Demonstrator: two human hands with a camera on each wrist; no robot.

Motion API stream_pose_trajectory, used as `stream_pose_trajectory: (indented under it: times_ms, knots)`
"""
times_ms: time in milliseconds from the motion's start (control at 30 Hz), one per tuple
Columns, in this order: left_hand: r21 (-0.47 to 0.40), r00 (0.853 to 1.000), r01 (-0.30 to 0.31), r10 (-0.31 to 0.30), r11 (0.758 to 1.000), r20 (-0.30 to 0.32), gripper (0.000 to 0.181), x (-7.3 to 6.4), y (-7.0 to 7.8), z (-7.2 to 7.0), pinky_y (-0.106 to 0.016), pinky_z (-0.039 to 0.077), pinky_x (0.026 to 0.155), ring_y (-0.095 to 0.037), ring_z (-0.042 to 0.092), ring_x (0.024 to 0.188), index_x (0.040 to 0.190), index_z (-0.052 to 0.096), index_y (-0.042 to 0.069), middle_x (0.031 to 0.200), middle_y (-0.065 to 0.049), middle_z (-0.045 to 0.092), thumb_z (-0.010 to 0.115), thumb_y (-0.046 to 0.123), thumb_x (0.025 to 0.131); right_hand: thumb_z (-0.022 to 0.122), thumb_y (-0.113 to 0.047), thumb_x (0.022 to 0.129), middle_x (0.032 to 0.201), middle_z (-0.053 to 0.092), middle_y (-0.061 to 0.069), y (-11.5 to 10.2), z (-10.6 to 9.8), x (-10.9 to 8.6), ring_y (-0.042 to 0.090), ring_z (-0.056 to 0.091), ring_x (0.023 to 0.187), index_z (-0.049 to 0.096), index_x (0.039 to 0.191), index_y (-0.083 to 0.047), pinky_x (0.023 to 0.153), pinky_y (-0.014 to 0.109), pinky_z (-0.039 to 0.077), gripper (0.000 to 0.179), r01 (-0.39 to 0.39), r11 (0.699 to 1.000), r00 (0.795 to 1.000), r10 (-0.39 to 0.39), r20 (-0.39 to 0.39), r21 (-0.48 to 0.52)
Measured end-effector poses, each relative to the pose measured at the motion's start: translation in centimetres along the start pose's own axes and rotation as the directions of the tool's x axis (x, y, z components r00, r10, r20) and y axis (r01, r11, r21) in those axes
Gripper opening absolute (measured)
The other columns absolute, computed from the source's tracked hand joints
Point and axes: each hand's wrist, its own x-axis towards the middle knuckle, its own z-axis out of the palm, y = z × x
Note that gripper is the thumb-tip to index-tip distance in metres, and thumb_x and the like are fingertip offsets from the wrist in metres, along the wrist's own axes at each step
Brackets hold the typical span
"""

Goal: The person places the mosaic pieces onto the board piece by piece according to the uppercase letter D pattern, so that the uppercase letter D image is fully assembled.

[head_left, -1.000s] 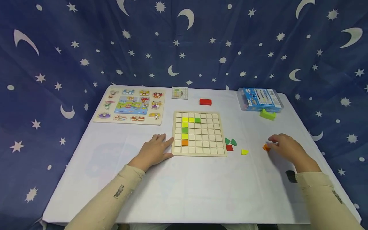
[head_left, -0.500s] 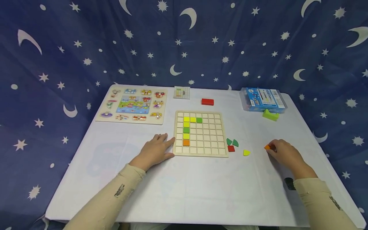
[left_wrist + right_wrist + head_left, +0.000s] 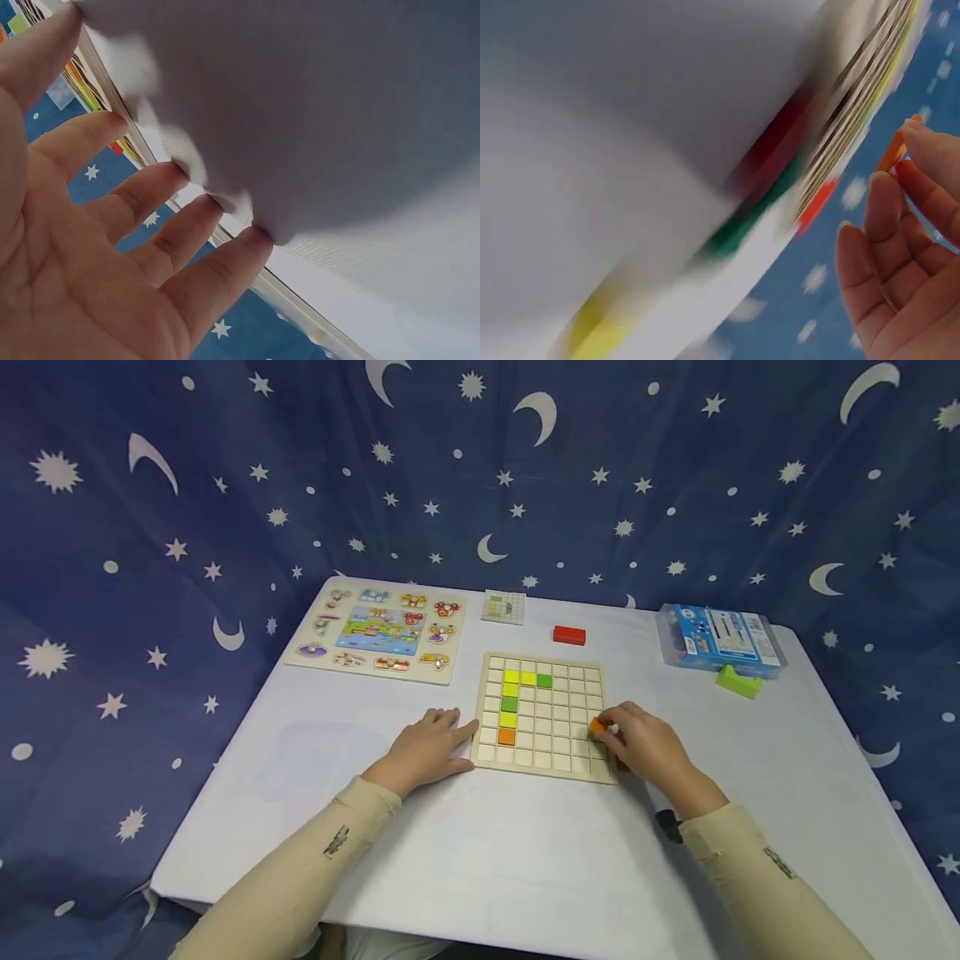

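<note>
A wooden grid board (image 3: 542, 727) lies on the white table, with yellow, green and orange square tiles in its left columns and along an upper row. My right hand (image 3: 651, 750) pinches a small orange tile (image 3: 597, 727) between thumb and fingers, over the board's right edge. In the right wrist view the orange tile (image 3: 891, 150) shows edge-on at the fingertips. My left hand (image 3: 427, 752) rests palm down, fingers spread, with its thumb and forefinger at the board's left edge. Blurred red (image 3: 776, 142), green (image 3: 757, 214) and yellow (image 3: 600, 330) pieces lie below the right hand.
A peg puzzle board (image 3: 382, 631) lies at the back left. Behind the grid are a small pattern card (image 3: 504, 607) and a red block (image 3: 569, 635). A clear box with a blue label (image 3: 723, 639) and a lime-green block (image 3: 738, 682) stand at the back right.
My right hand has picked up the orange tile from the table's right side and carried it left to the board. My left hand stays at the board's edge; the head view has shifted.
</note>
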Motion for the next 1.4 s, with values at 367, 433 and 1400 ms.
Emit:
stream_pose_trajectory:
  times_ms: [367, 433, 1400]
  knots:
    - [0.049, 0.998, -0.06, 0.06, 0.997, 0.012, 0.071, 1.4, 2.0, -0.3, -0.055, 0.044, 0.103, -0.035, 0.035, 0.142, 0.153, 0.04, 0.029, 0.157, -0.012, 0.037, 0.063, 0.055, 0.091, 0.079, -0.023, 0.086, 0.096, 0.068, 0.001, -5.6, 3.0, 1.5, 0.018, 0.065, 0.081, 0.074, 0.1, -0.013, 0.075, 0.036, 0.055, 0.017, 0.231, 0.968, 0.973, -0.229, 0.03, -0.094]
    - [0.051, 0.998, -0.057, 0.056, 0.997, 0.019, 0.071, 1.3, 2.1, -0.3, -0.056, 0.044, 0.103, -0.036, 0.035, 0.142, 0.153, 0.04, 0.029, 0.157, -0.012, 0.037, 0.063, 0.055, 0.091, 0.08, -0.022, 0.085, 0.095, 0.069, 0.001, -5.9, 3.3, 1.5, 0.018, 0.066, 0.081, 0.075, 0.098, -0.013, 0.073, 0.035, 0.056, 0.017, 0.255, 0.961, 0.967, -0.255, 0.013, -0.104]
    - [0.028, 0.999, -0.047, 0.046, 0.999, 0.007, 0.07, -0.1, -0.2, -0.6, -0.059, 0.049, 0.094, -0.039, 0.037, 0.139, 0.153, 0.041, 0.024, 0.154, -0.016, 0.039, 0.063, 0.053, 0.093, 0.077, -0.015, 0.086, 0.105, 0.064, 0.012, 5.5, -1.6, -6.7, 0.026, 0.06, 0.088, 0.071, 0.114, -0.006, 0.083, 0.05, 0.055, 0.03, -0.204, 0.978, 0.963, 0.21, 0.171, -0.05]
